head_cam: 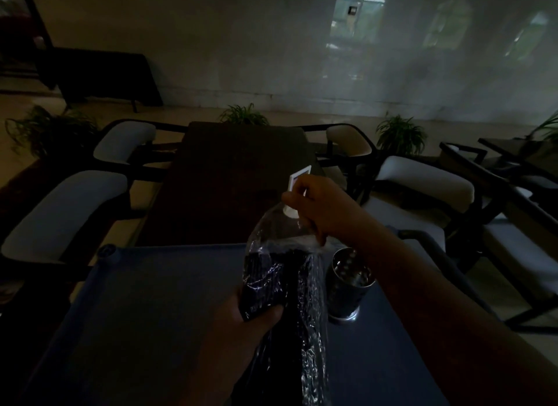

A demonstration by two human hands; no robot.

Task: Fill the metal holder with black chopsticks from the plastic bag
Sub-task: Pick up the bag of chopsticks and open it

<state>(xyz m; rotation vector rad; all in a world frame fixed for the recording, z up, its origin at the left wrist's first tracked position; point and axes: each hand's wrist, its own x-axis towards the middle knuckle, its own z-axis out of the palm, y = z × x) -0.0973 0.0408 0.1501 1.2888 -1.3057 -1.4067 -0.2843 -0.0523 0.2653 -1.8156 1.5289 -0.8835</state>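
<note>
A clear plastic bag (282, 248) full of black chopsticks (262, 280) stands upright over a blue cart top (145, 300). My left hand (247, 321) grips the bundle around its lower middle. My right hand (320, 210) pinches the bag's open top edge from above. The perforated metal holder (347, 286) stands upright on the cart just right of the bag, under my right forearm, and its inside looks empty.
A white table stand (297, 183) sits on the dark brown dining table (238, 179) beyond the cart. Cushioned chairs (66, 212) flank the table on both sides. Potted plants (400, 133) line the floor behind. The room is dim.
</note>
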